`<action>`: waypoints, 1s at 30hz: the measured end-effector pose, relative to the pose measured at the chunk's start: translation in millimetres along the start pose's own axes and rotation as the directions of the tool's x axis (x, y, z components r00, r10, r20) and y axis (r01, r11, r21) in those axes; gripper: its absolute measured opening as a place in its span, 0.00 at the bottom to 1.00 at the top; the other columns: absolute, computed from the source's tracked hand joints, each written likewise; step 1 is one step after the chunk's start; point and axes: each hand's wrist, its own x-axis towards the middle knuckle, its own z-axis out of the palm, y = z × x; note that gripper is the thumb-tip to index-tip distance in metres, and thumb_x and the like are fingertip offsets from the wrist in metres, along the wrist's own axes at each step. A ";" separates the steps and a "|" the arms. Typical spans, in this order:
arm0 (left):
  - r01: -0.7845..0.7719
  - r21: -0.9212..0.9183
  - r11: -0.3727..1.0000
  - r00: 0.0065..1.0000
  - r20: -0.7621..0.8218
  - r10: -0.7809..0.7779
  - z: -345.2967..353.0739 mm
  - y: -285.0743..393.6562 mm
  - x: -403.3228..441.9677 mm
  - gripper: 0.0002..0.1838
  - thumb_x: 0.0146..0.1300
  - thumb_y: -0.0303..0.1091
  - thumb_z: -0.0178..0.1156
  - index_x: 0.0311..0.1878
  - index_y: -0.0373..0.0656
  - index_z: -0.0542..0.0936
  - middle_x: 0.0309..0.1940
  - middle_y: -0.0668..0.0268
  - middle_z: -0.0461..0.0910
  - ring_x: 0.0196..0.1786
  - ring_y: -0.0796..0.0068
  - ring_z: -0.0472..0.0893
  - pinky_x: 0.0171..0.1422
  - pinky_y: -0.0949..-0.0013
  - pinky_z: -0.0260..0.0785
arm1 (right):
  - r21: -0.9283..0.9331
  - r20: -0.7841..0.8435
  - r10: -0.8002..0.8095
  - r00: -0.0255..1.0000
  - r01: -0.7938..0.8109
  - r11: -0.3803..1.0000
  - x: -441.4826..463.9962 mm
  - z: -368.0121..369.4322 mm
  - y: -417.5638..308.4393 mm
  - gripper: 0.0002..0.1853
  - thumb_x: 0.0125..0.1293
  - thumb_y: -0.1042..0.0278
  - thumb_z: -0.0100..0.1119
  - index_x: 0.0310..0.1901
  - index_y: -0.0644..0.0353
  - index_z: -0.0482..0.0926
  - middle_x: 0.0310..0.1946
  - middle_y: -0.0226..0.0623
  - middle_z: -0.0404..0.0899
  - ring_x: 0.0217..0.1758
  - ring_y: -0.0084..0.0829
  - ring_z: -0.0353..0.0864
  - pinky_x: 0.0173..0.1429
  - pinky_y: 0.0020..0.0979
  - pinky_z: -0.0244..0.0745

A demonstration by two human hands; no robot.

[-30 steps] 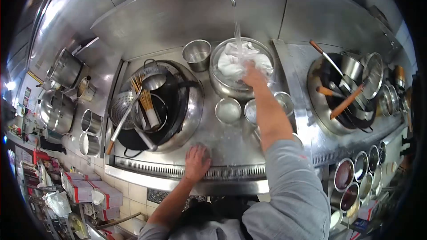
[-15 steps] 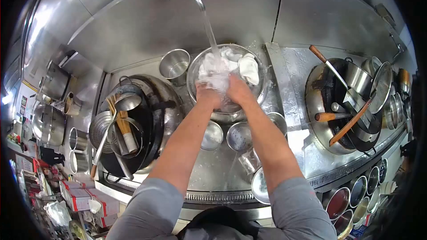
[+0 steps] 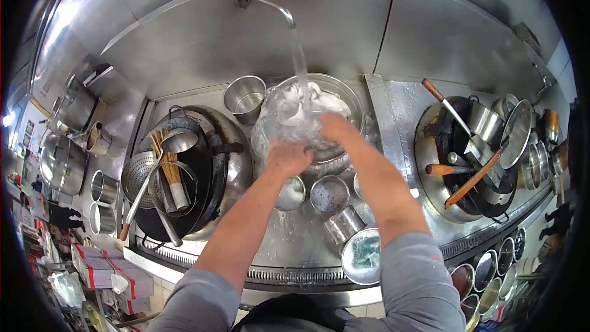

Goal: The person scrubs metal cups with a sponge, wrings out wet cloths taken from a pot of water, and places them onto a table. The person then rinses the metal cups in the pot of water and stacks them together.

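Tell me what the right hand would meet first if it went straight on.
Likely the white cloth in the metal basin, near the water stream; blur and splashing leave depth unclear, so the right hand may be touching it.

1. 12 o'clock: white crumpled cloth [image 3: 330, 99], silvery round metal basin [image 3: 359, 106].
2. 9 o'clock: silvery round metal strainer [image 3: 137, 173], dotty holes all over lol.
3. 8 o'clock: red-and-white cardboard boxes [image 3: 132, 276].
4. 3 o'clock: orangey-brown long wooden handle [image 3: 475, 176].
5. 5 o'clock: whitish round bowl [image 3: 349, 272], teal patches inside.

A commercial kitchen: a big wok [image 3: 206, 184] at centre left, another wok [image 3: 501, 200] at right, a steel wall [image 3: 319, 37] across the top, bowls [image 3: 490, 295], seemingly of seasonings, lower right.
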 end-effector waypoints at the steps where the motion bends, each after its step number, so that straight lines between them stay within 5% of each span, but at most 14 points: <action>1: -0.011 -0.010 1.000 1.000 -0.016 0.011 1.7 -2.4 -6.2 0.29 0.69 0.60 0.53 0.57 0.45 0.84 0.58 0.53 0.84 0.65 0.55 0.79 0.73 0.49 0.61 | 0.053 0.038 -0.036 0.999 0.034 0.998 -1.3 -31.4 -11.7 0.11 0.63 0.65 0.64 0.43 0.62 0.83 0.45 0.47 0.88 0.44 0.37 0.90 0.47 0.43 0.85; 5: -0.009 -0.027 1.000 0.980 -0.199 0.004 46.0 -14.6 8.5 0.36 0.67 0.66 0.53 0.64 0.46 0.81 0.64 0.54 0.80 0.72 0.59 0.73 0.78 0.49 0.52 | 0.018 -0.028 0.009 1.000 -0.008 1.000 -19.5 -170.5 -76.3 0.17 0.58 0.62 0.70 0.46 0.60 0.82 0.42 0.46 0.87 0.33 0.37 0.89 0.37 0.41 0.84; 8: 0.010 -0.055 0.998 0.971 -0.239 -0.022 32.9 -9.2 0.4 0.39 0.67 0.68 0.51 0.69 0.46 0.77 0.70 0.54 0.75 0.74 0.59 0.71 0.79 0.49 0.51 | 0.286 -0.134 -0.029 0.991 0.067 0.956 -62.1 -216.3 -99.0 0.16 0.60 0.63 0.70 0.41 0.62 0.75 0.34 0.34 0.83 0.34 0.27 0.86 0.29 0.33 0.81; 11: 0.086 -0.060 0.995 0.988 -0.122 -0.093 7.7 2.2 -6.1 0.40 0.67 0.67 0.51 0.71 0.46 0.75 0.71 0.54 0.73 0.75 0.58 0.70 0.79 0.48 0.51 | 0.342 -0.010 -0.025 1.000 0.027 0.939 -47.7 -183.1 -75.3 0.18 0.60 0.61 0.71 0.45 0.62 0.78 0.39 0.37 0.84 0.36 0.29 0.86 0.30 0.32 0.81; 14: 0.136 0.063 0.989 0.985 0.101 -0.142 -6.9 8.2 4.2 0.39 0.67 0.66 0.52 0.71 0.46 0.75 0.71 0.54 0.74 0.75 0.57 0.70 0.77 0.49 0.52 | 0.106 0.264 -0.033 0.964 0.005 0.994 -19.1 -99.7 -44.6 0.27 0.58 0.61 0.70 0.59 0.59 0.80 0.49 0.44 0.86 0.43 0.36 0.87 0.47 0.41 0.83; 15: 0.141 0.063 0.988 0.988 0.058 -0.144 -8.2 9.4 7.5 0.39 0.67 0.65 0.52 0.71 0.47 0.75 0.71 0.54 0.74 0.74 0.58 0.71 0.77 0.49 0.53 | -0.019 0.393 -0.033 0.919 0.044 0.999 0.4 -64.3 -28.7 0.29 0.58 0.62 0.70 0.63 0.58 0.79 0.52 0.46 0.86 0.46 0.40 0.88 0.53 0.44 0.82; 17: 0.154 0.064 0.986 0.988 -0.013 -0.154 -0.6 8.7 9.9 0.38 0.67 0.64 0.52 0.71 0.47 0.76 0.70 0.55 0.76 0.73 0.59 0.72 0.75 0.50 0.55 | -0.260 0.375 -0.077 0.924 0.185 0.948 29.6 16.4 -0.2 0.25 0.59 0.66 0.66 0.60 0.58 0.82 0.56 0.49 0.85 0.57 0.47 0.86 0.62 0.44 0.78; 20: 0.153 0.028 0.988 0.986 -0.065 -0.151 2.6 9.7 12.0 0.36 0.66 0.62 0.53 0.68 0.46 0.78 0.68 0.56 0.77 0.71 0.61 0.75 0.73 0.50 0.56 | -0.118 0.214 0.192 0.958 -0.170 0.978 48.2 69.2 21.2 0.21 0.60 0.68 0.61 0.55 0.57 0.85 0.57 0.51 0.83 0.63 0.50 0.82 0.64 0.46 0.77; 21: 0.128 -0.004 0.992 0.988 -0.084 -0.128 4.7 6.9 14.5 0.35 0.65 0.61 0.54 0.68 0.48 0.78 0.67 0.57 0.79 0.69 0.63 0.76 0.73 0.49 0.56 | -0.203 0.190 0.142 0.972 -0.103 0.974 49.5 66.4 13.8 0.19 0.60 0.67 0.62 0.54 0.57 0.86 0.57 0.50 0.83 0.63 0.50 0.81 0.65 0.47 0.76; 22: 0.148 0.037 0.988 0.988 -0.045 -0.146 -0.2 8.4 15.1 0.35 0.65 0.61 0.54 0.68 0.48 0.78 0.66 0.57 0.79 0.69 0.63 0.76 0.73 0.49 0.57 | -0.290 0.165 0.092 0.982 -0.041 0.956 48.4 60.6 3.1 0.18 0.60 0.65 0.63 0.52 0.57 0.87 0.57 0.50 0.83 0.63 0.50 0.81 0.66 0.48 0.76; 24: 0.181 0.118 0.976 0.982 0.040 -0.187 -7.7 9.9 12.7 0.35 0.65 0.62 0.54 0.68 0.50 0.78 0.65 0.56 0.79 0.69 0.62 0.76 0.72 0.50 0.57 | -0.119 0.038 0.100 0.994 -0.095 0.988 47.7 28.6 -17.5 0.17 0.60 0.63 0.66 0.51 0.57 0.87 0.55 0.49 0.85 0.63 0.49 0.82 0.66 0.48 0.76; 26: 0.188 0.097 0.977 0.981 -0.070 -0.181 -0.5 9.0 13.9 0.37 0.65 0.66 0.53 0.69 0.49 0.77 0.65 0.56 0.80 0.69 0.62 0.76 0.72 0.50 0.58 | -0.355 0.099 -0.114 0.989 0.142 0.924 24.0 -56.4 -45.5 0.18 0.59 0.59 0.70 0.49 0.58 0.87 0.51 0.47 0.86 0.58 0.48 0.84 0.62 0.49 0.77; 28: 0.173 0.063 0.983 0.972 -0.173 -0.160 8.3 9.7 14.5 0.41 0.65 0.69 0.53 0.70 0.48 0.75 0.65 0.55 0.79 0.69 0.61 0.76 0.72 0.51 0.59 | -0.287 0.003 -0.374 0.927 0.359 0.888 23.1 -123.4 -61.8 0.19 0.58 0.61 0.72 0.50 0.59 0.85 0.48 0.46 0.86 0.55 0.47 0.85 0.59 0.49 0.78; 30: 0.156 0.023 0.987 0.951 -0.273 -0.144 11.9 6.2 12.7 0.45 0.64 0.74 0.52 0.71 0.45 0.74 0.66 0.55 0.79 0.69 0.60 0.76 0.72 0.52 0.59 | -0.038 0.059 -0.160 0.985 0.163 0.986 -38.3 -198.6 -120.0 0.23 0.57 0.65 0.72 0.55 0.57 0.81 0.49 0.45 0.86 0.54 0.48 0.85 0.56 0.48 0.79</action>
